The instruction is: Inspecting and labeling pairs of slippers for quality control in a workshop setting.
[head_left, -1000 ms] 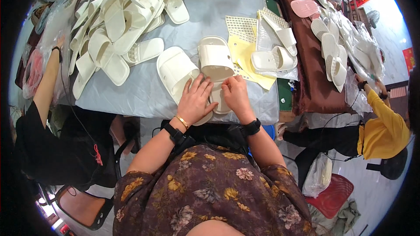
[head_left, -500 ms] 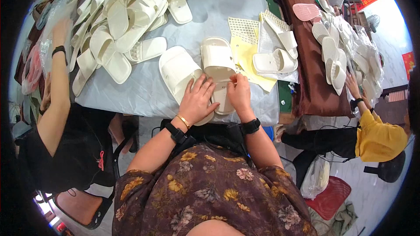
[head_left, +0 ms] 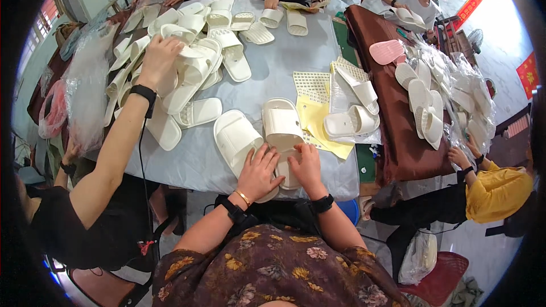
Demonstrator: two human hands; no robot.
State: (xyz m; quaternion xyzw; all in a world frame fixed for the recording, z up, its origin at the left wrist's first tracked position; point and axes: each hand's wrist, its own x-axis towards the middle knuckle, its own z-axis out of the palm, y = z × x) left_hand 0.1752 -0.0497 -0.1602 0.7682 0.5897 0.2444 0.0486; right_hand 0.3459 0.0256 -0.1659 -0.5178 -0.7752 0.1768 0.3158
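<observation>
Slipper [head_left: 282,131]: cream slide, wide strap, sole down on grey surface [head_left: 273,77].
Axis: lengthwise away from body.
Left hand [head_left: 259,171]: spread, flat beside it.
Right hand [head_left: 307,165]: fingers loosely splayed on its near end.

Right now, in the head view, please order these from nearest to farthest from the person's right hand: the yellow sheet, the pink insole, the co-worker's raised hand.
From the right hand:
1. Yellow sheet, just beyond it on the table, slightly right.
2. Pink insole, far right, on the brown cloth.
3. Co-worker's raised hand, far left, on the slipper pile.
</observation>
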